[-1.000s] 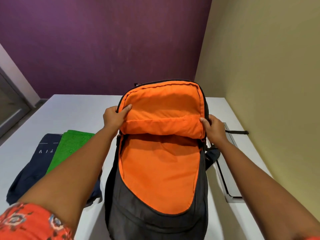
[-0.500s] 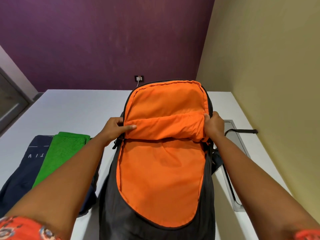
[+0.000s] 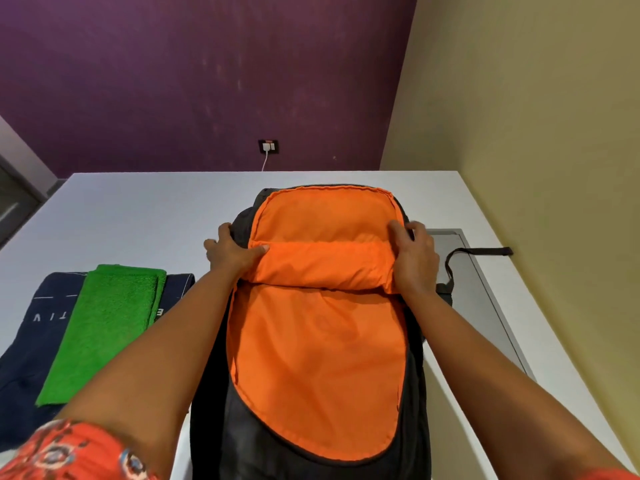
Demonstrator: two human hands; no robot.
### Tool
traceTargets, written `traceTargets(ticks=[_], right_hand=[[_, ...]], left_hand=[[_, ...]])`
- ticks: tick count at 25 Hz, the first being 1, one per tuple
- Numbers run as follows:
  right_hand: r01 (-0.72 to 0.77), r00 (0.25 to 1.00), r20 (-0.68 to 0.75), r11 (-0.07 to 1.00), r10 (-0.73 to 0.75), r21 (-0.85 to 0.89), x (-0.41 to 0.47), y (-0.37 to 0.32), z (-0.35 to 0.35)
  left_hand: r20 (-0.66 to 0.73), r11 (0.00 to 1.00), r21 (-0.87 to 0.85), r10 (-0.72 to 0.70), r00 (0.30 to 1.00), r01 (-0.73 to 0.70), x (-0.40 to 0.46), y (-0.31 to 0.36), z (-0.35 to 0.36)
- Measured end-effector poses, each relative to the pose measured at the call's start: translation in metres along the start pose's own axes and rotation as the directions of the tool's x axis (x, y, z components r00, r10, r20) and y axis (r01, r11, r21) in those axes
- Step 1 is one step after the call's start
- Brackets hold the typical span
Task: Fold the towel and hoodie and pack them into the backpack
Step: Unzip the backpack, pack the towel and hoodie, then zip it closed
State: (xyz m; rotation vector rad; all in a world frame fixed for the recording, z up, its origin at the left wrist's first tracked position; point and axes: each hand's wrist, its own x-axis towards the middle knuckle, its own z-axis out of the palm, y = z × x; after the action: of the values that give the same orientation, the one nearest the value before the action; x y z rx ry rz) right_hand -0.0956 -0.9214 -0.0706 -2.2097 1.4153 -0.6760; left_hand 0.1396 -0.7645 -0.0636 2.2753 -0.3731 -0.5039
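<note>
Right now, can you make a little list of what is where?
backpack: open on the table, orange lining showing
left hand: grips the backpack's left rim
right hand: grips the right rim
towel: green, folded, lying on the hoodie
hoodie: navy, folded, left of the backpack

My towel (image 3: 107, 327) hides most of the hoodie (image 3: 41, 317); its lettering is partly covered, its left edge cropped.

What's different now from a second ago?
The dark backpack with orange lining was laid back flatter on the white table. Both hands, left hand and right hand, still grip its opening. The green towel on the navy hoodie stayed put.
</note>
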Motion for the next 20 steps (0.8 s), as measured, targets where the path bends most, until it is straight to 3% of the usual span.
traceTargets(ticks=[2,4,9,15,18,20], right_hand=[[0.221,0.971,0.137,0.956,-0.197,-0.195,-0.006,-0.001,0.001],[0.27,0.945,0.265,0.912,-0.19,-0.309,-0.012,0.0,0.0],[0.345,0.904,0.395,0.823,-0.163,-0.452,-0.012,0.003,-0.004],[0.284,0.919,0.386,0.82,-0.084,-0.497,-0.017,-0.007,-0.014],[0.369,0.923,0.262,0.846,-0.283,-0.386,-0.034,-0.021,-0.01],[0.511,0.856,0.227,0.83,-0.465,-0.224,-0.053,-0.035,-0.003]], left_hand=[[-0.011,0.988,0.092,-0.124,0.992,0.125,-0.002,0.0,-0.003],[0.027,0.97,0.155,-0.195,0.98,0.189,-0.002,-0.004,-0.005],[0.061,0.976,0.133,-0.181,0.982,0.172,-0.01,-0.016,-0.007],[0.236,0.979,0.031,-0.201,0.951,0.2,-0.041,-0.03,-0.01],[0.408,0.979,-0.033,-0.17,0.897,0.201,-0.05,-0.031,-0.033],[0.483,0.984,-0.008,-0.15,0.863,0.175,-0.052,-0.034,-0.05]])
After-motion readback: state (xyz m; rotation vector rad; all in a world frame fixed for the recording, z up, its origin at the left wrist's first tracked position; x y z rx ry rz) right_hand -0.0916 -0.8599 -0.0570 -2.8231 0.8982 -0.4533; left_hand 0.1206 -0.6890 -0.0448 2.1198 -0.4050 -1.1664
